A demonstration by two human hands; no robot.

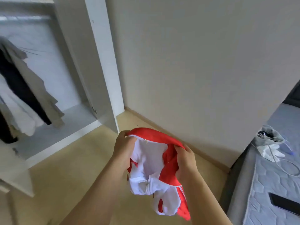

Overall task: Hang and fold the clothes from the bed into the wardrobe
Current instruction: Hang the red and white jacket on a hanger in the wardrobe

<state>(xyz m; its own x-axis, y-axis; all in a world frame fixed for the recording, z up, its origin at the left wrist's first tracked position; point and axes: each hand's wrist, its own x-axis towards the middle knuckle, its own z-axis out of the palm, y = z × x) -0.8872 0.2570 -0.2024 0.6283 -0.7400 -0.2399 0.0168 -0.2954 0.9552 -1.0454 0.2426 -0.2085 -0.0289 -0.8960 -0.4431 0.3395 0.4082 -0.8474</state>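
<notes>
Red-and-white zip-up jacket (155, 168) of smooth, sporty fabric is held up in the air in front of the person, over the pale wooden floor (81, 184) and gripped by both hands. The left hand (123, 150) has its fingers curled over the red top edge at one end. The right hand (185, 161) clutches a bunch of the red cloth at the other end. That edge runs across between the hands, the left end a little higher and farther out. The rest of the jacket droops below them towards the person, white lining out, with a zip showing near the bottom.

The open white wardrobe (103, 62) stands up and to the left of the left hand, well apart from it. Dark, beige and white garments (32, 95) hang inside it, though blur hides how they are hung. I see no hanger near either hand. The grey quilted bed (267, 184) lies off to the right of the right hand, with a crumpled grey garment (267, 137) and a white cloth (271, 151) on it.

I'd say the left hand is the nearer one to the wardrobe, so the jacket must travel leftward and away. Its gripped edge already lies roughly crosswise, which suits a hanger or a fold.
</notes>
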